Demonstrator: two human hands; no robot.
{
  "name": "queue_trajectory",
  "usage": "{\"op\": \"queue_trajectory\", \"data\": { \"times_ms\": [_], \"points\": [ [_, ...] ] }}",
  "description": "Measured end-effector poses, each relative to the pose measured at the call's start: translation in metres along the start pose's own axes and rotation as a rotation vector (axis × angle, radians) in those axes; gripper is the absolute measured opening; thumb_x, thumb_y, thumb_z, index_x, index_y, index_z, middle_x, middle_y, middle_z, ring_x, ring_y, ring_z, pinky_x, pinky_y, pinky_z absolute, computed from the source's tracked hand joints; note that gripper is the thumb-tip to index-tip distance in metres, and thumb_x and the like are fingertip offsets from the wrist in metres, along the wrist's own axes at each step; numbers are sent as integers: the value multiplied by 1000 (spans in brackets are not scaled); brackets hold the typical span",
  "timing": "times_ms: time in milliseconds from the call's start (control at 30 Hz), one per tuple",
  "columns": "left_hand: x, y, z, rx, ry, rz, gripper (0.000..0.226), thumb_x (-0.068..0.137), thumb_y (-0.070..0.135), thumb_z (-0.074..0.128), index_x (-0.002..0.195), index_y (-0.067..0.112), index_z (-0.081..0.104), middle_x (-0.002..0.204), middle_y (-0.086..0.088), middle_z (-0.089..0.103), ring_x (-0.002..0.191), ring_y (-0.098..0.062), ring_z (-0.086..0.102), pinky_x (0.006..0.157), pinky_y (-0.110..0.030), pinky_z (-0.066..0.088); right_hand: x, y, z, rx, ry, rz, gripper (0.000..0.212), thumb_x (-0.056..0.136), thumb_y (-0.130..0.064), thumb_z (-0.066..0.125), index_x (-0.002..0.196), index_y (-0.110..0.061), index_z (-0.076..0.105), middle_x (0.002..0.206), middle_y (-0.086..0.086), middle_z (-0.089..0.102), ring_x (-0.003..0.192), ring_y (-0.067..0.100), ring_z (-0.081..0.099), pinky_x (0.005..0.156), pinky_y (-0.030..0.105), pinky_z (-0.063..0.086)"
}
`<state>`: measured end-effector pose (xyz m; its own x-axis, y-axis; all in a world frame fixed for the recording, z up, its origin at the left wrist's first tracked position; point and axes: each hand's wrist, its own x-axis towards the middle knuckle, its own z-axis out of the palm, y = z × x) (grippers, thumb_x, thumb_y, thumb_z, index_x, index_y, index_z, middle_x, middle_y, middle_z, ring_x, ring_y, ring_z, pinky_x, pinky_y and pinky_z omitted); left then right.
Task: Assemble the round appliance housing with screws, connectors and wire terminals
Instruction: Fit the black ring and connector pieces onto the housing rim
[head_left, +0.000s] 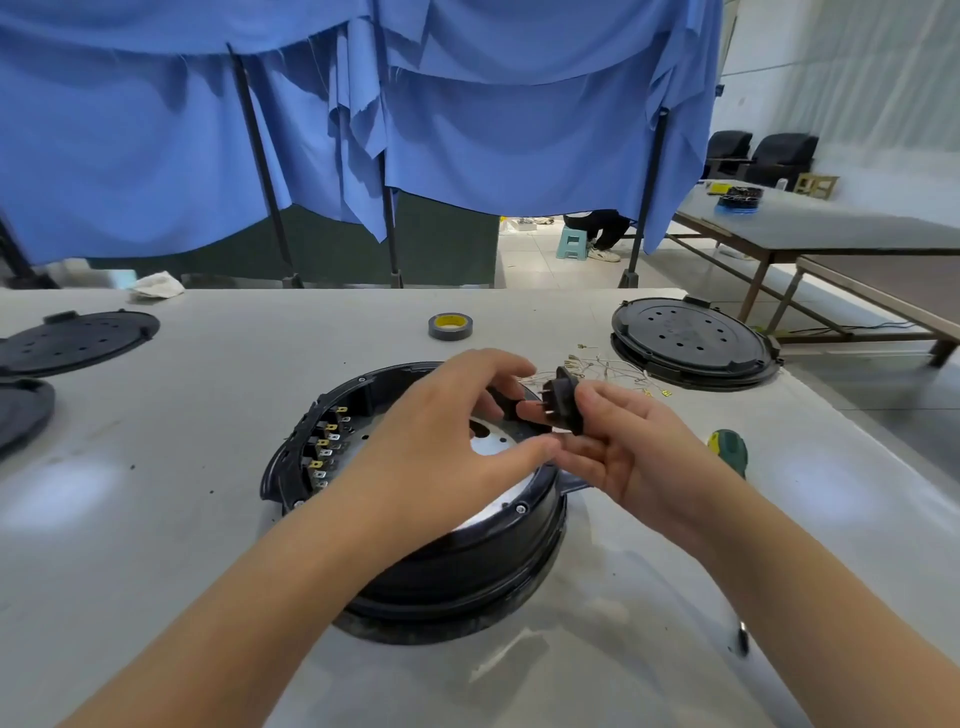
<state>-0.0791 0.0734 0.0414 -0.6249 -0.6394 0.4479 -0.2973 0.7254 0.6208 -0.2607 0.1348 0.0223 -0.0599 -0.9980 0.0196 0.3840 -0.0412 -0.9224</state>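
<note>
A round black appliance housing (467, 561) stands open side up in the middle of the white table (208, 374), with a row of brass-tipped terminals (324, 447) along its left inner wall and a metal plate inside. Above its right rim, my right hand (618, 441) holds a small black connector socket (563, 397) with metal prongs facing left. My left hand (457, 441) hovers over the housing, fingers curled, its fingertips touching the socket's prong side. Thin wires with brass terminals (613, 371) lie on the table just behind the socket.
A grey tape roll (450, 326) sits behind the housing. A black round lid (691, 340) lies at the back right, other black lids (78, 340) at the left edge. A green-handled screwdriver (730, 452) lies right of my right hand. Blue curtains hang behind the table.
</note>
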Motion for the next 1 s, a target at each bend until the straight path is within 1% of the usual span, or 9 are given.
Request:
{"op": "queue_trajectory", "data": {
  "times_ms": [67, 167, 300, 433, 600, 733, 867, 933, 1000],
  "points": [
    [8, 3, 2, 58, -10, 36, 49, 75, 46, 74, 120, 35, 56, 103, 20, 61, 95, 3, 57, 79, -17, 48, 0, 3, 2, -10, 9, -8, 47, 76, -33, 63, 112, -4, 62, 107, 14, 72, 72, 13, 72, 61, 20, 57],
    [20, 5, 4, 76, -42, 67, 40, 76, 39, 78, 112, 32, 61, 100, 20, 62, 92, 2, 58, 78, -15, 49, 0, 5, 3, -96, 31, -37, 56, 74, -41, 64, 116, -4, 60, 108, 14, 72, 74, 12, 71, 63, 20, 56],
    [28, 3, 5, 28, -91, 78, 42, 74, 32, 81, 111, 30, 62, 97, 20, 63, 89, 1, 61, 76, -17, 51, 1, 7, 0, -196, 94, -91, 57, 68, -47, 68, 109, -8, 62, 101, 15, 74, 74, 14, 72, 61, 19, 55],
    [33, -1, 6, 47, -128, 72, 51, 73, 36, 81, 119, 31, 61, 99, 22, 62, 90, 4, 61, 76, -15, 51, 4, 13, -1, -255, 141, -115, 63, 65, -52, 69, 108, -6, 63, 95, 11, 75, 72, 14, 71, 59, 20, 54],
    [36, -6, 11, 13, -165, 56, 50, 72, 38, 80, 118, 29, 63, 102, 17, 63, 88, 2, 60, 76, -9, 46, 6, 17, -4, -227, 156, -93, 63, 67, -55, 66, 108, -6, 66, 96, 12, 74, 70, 15, 69, 57, 22, 55],
    [36, -8, 12, -18, -166, 34, 51, 70, 42, 80, 116, 34, 60, 101, 18, 61, 89, 3, 59, 77, -10, 47, 4, 16, -5, -223, 144, -94, 50, 73, -41, 66, 110, -7, 67, 101, 15, 73, 71, 17, 69, 59, 24, 56],
    [37, -11, 8, -59, -207, -52, 56, 71, 49, 80, 120, 40, 55, 103, 21, 61, 91, 8, 61, 78, -18, 53, 1, 15, -4, -256, 167, -214, 33, 79, -26, 63, 109, -12, 66, 101, 11, 74, 80, 20, 71, 65, 25, 56],
    [38, -14, 4, -123, -206, -117, 41, 74, 51, 76, 110, 41, 61, 95, 21, 67, 84, 7, 65, 73, -18, 53, 0, 16, -3, -309, 175, -307, 20, 89, -14, 58, 108, -15, 65, 99, 6, 75, 85, 21, 72, 68, 25, 57],
    [40, -18, 1, -190, -189, -169, 23, 78, 47, 75, 98, 38, 68, 85, 21, 71, 78, 3, 68, 70, -18, 52, 0, 17, -1, -367, 192, -386, 23, 94, -4, 54, 107, -20, 65, 100, 0, 73, 89, 19, 72, 71, 26, 58]
  ]
}}
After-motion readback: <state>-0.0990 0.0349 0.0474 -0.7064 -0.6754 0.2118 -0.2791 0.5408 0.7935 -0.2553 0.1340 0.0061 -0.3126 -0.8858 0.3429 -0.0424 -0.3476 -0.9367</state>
